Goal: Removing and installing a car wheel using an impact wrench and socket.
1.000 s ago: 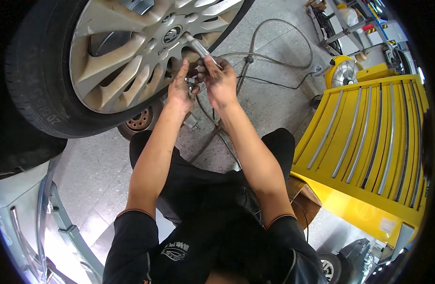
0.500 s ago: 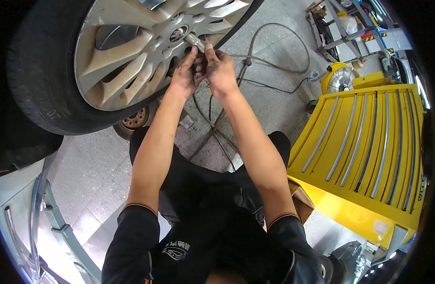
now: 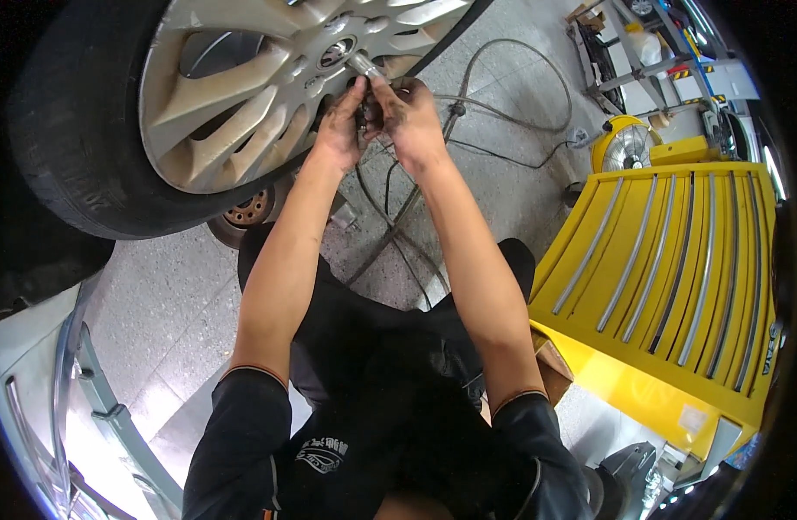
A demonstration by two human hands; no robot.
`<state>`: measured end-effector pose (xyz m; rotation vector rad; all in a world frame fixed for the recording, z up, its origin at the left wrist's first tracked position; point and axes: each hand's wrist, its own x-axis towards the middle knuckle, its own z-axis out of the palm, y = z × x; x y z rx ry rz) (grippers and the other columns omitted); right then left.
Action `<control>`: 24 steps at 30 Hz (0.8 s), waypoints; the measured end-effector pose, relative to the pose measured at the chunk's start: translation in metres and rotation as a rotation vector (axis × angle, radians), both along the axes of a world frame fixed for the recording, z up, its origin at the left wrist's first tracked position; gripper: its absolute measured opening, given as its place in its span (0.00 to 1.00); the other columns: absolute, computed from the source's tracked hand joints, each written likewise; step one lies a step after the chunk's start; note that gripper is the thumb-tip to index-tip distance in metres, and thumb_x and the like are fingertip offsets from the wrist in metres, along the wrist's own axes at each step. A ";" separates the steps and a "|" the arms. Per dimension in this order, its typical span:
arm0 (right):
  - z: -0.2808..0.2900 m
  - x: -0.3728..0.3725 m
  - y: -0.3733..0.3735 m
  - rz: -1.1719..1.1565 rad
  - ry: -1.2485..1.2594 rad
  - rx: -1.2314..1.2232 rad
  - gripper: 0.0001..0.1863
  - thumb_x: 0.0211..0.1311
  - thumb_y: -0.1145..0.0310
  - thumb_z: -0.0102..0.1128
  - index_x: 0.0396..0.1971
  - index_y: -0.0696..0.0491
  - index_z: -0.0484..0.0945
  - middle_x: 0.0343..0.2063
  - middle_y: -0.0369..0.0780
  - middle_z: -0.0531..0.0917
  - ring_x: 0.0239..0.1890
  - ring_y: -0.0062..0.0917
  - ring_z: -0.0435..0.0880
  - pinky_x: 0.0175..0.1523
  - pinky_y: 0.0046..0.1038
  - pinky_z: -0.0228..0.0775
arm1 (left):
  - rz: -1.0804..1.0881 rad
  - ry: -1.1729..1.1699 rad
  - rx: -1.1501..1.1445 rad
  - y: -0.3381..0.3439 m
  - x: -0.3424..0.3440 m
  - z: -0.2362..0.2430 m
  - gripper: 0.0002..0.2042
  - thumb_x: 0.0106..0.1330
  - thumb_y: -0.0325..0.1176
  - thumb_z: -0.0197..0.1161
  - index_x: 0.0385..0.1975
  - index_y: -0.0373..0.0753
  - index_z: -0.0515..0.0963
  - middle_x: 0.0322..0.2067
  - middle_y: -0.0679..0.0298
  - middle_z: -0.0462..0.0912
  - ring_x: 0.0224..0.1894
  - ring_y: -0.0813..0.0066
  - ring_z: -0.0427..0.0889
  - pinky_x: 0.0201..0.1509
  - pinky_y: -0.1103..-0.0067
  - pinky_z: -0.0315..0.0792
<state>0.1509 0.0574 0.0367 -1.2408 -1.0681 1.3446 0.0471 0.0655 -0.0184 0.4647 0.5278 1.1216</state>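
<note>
A silver alloy wheel (image 3: 216, 104) with a black tire (image 3: 78, 165) fills the upper left. From a bolt hole beside its centre cap (image 3: 336, 54) sticks a short silver cylinder, like a socket (image 3: 362, 64). My right hand (image 3: 413, 126) pinches the near end of this socket with thumb and finger. My left hand (image 3: 339, 130) is closed right beside it, a fingertip close to the same end. Something small and shiny shows between the two hands, but the fingers hide what it is. Both hands have dark grime on the fingers.
A yellow ridged tool cart (image 3: 650, 277) stands to the right, with a yellow fan (image 3: 625, 146) behind it. Hoses (image 3: 537, 130) loop over the grey floor. Below the wheel sit a rusty brake disc (image 3: 247, 212) and a metal tool (image 3: 344, 213). A grey lift arm (image 3: 104, 399) is at lower left.
The wheel and hands have shifted slightly in the picture. My right hand has turned a little, its back fingers lifting outward. The socket stays at the wheel.
</note>
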 end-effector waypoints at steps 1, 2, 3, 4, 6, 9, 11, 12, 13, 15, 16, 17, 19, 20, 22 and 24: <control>0.001 0.001 0.000 0.024 0.092 -0.067 0.23 0.68 0.52 0.45 0.27 0.59 0.71 0.17 0.37 0.74 0.15 0.21 0.70 0.20 0.24 0.66 | 0.021 0.019 0.001 0.000 0.000 0.001 0.18 0.61 0.52 0.59 0.31 0.42 0.73 0.20 0.72 0.69 0.20 0.81 0.67 0.20 0.84 0.58; 0.002 0.002 0.001 0.039 0.184 -0.141 0.24 0.67 0.50 0.46 0.29 0.59 0.71 0.17 0.37 0.74 0.15 0.22 0.71 0.20 0.25 0.68 | 0.018 0.027 -0.039 0.000 -0.001 0.001 0.17 0.63 0.51 0.57 0.31 0.42 0.73 0.22 0.72 0.71 0.21 0.82 0.68 0.20 0.86 0.57; 0.003 0.003 0.000 -0.001 0.250 -0.243 0.25 0.67 0.48 0.46 0.30 0.60 0.71 0.18 0.37 0.74 0.16 0.22 0.72 0.20 0.26 0.69 | 0.009 0.011 -0.033 0.000 -0.001 0.001 0.17 0.63 0.51 0.57 0.31 0.42 0.73 0.22 0.72 0.71 0.21 0.82 0.68 0.20 0.86 0.57; 0.004 0.004 0.001 0.005 0.356 -0.322 0.26 0.66 0.48 0.46 0.32 0.60 0.72 0.19 0.37 0.75 0.17 0.24 0.75 0.20 0.27 0.69 | 0.001 -0.022 -0.031 -0.001 -0.001 0.001 0.15 0.64 0.51 0.55 0.28 0.46 0.72 0.20 0.74 0.68 0.21 0.84 0.66 0.20 0.86 0.57; 0.005 0.005 -0.001 0.073 0.292 -0.263 0.24 0.67 0.50 0.46 0.32 0.60 0.72 0.20 0.37 0.76 0.18 0.24 0.75 0.20 0.27 0.69 | -0.041 -0.079 0.021 -0.003 -0.003 -0.002 0.11 0.67 0.46 0.51 0.25 0.49 0.70 0.20 0.76 0.67 0.21 0.86 0.67 0.19 0.86 0.58; 0.006 0.004 -0.004 0.067 0.077 -0.072 0.18 0.68 0.58 0.48 0.33 0.60 0.72 0.22 0.39 0.78 0.19 0.22 0.76 0.20 0.25 0.68 | -0.063 0.034 -0.120 -0.008 -0.007 -0.010 0.09 0.68 0.42 0.49 0.27 0.48 0.70 0.21 0.74 0.68 0.21 0.83 0.67 0.20 0.85 0.60; 0.006 0.004 -0.004 -0.005 0.212 -0.102 0.17 0.67 0.59 0.50 0.34 0.61 0.71 0.24 0.40 0.79 0.18 0.22 0.76 0.20 0.23 0.67 | -0.044 0.202 -0.233 -0.012 -0.009 -0.017 0.08 0.68 0.39 0.47 0.30 0.45 0.71 0.24 0.71 0.71 0.22 0.80 0.68 0.19 0.84 0.61; 0.006 0.004 -0.003 0.004 0.281 -0.124 0.17 0.68 0.59 0.48 0.34 0.62 0.70 0.24 0.40 0.79 0.19 0.22 0.75 0.21 0.21 0.67 | -0.069 0.157 -0.264 -0.013 -0.010 -0.020 0.09 0.68 0.37 0.46 0.31 0.44 0.72 0.26 0.69 0.72 0.24 0.78 0.70 0.21 0.84 0.64; 0.007 0.004 -0.003 -0.032 0.276 -0.159 0.17 0.68 0.59 0.48 0.34 0.62 0.70 0.24 0.40 0.79 0.19 0.22 0.75 0.21 0.21 0.67 | -0.106 0.113 -0.305 -0.014 -0.011 -0.021 0.09 0.69 0.36 0.45 0.32 0.42 0.72 0.28 0.67 0.74 0.25 0.77 0.72 0.22 0.83 0.66; 0.007 0.003 -0.001 -0.063 0.502 -0.292 0.17 0.69 0.60 0.47 0.33 0.61 0.71 0.24 0.40 0.79 0.18 0.21 0.75 0.21 0.20 0.67 | -0.105 0.119 -0.325 -0.015 -0.012 -0.019 0.09 0.69 0.35 0.45 0.33 0.42 0.73 0.30 0.66 0.75 0.27 0.76 0.73 0.24 0.82 0.69; 0.007 0.002 -0.001 -0.084 0.455 -0.270 0.16 0.69 0.59 0.46 0.33 0.59 0.71 0.24 0.40 0.78 0.17 0.21 0.73 0.21 0.20 0.66 | -0.107 0.119 -0.349 -0.016 -0.012 -0.016 0.08 0.68 0.34 0.45 0.34 0.41 0.73 0.31 0.65 0.75 0.29 0.75 0.74 0.26 0.81 0.71; 0.006 0.001 -0.001 -0.034 0.477 -0.260 0.16 0.69 0.59 0.46 0.33 0.59 0.71 0.24 0.40 0.78 0.17 0.21 0.73 0.21 0.20 0.66 | -0.110 0.122 -0.351 -0.018 -0.010 -0.013 0.08 0.68 0.34 0.45 0.34 0.41 0.73 0.31 0.65 0.75 0.29 0.75 0.74 0.26 0.81 0.71; 0.005 -0.004 -0.001 -0.012 0.283 -0.098 0.17 0.70 0.57 0.44 0.35 0.58 0.70 0.24 0.40 0.78 0.16 0.21 0.72 0.19 0.20 0.66 | -0.050 0.144 -0.281 -0.023 -0.007 -0.005 0.08 0.68 0.32 0.46 0.35 0.41 0.73 0.32 0.64 0.76 0.32 0.74 0.76 0.30 0.79 0.74; 0.005 -0.004 -0.002 -0.012 0.285 -0.100 0.17 0.70 0.57 0.44 0.35 0.58 0.70 0.24 0.40 0.78 0.16 0.21 0.72 0.19 0.20 0.66 | -0.038 0.172 -0.334 -0.025 -0.006 -0.002 0.08 0.68 0.32 0.46 0.35 0.41 0.73 0.32 0.64 0.76 0.32 0.74 0.76 0.30 0.79 0.74; 0.004 -0.005 -0.002 -0.025 0.087 -0.113 0.23 0.69 0.52 0.43 0.31 0.59 0.75 0.19 0.38 0.78 0.14 0.23 0.72 0.20 0.24 0.65 | -0.039 0.185 -0.328 -0.027 -0.006 0.000 0.07 0.69 0.33 0.47 0.37 0.40 0.73 0.31 0.64 0.75 0.31 0.76 0.74 0.29 0.81 0.73; 0.004 -0.004 0.001 -0.041 0.279 -0.236 0.21 0.69 0.54 0.45 0.32 0.59 0.75 0.18 0.38 0.78 0.15 0.22 0.72 0.20 0.24 0.65 | -0.053 0.225 -0.362 -0.026 -0.008 -0.002 0.06 0.68 0.33 0.50 0.36 0.41 0.74 0.30 0.64 0.76 0.29 0.75 0.75 0.27 0.83 0.70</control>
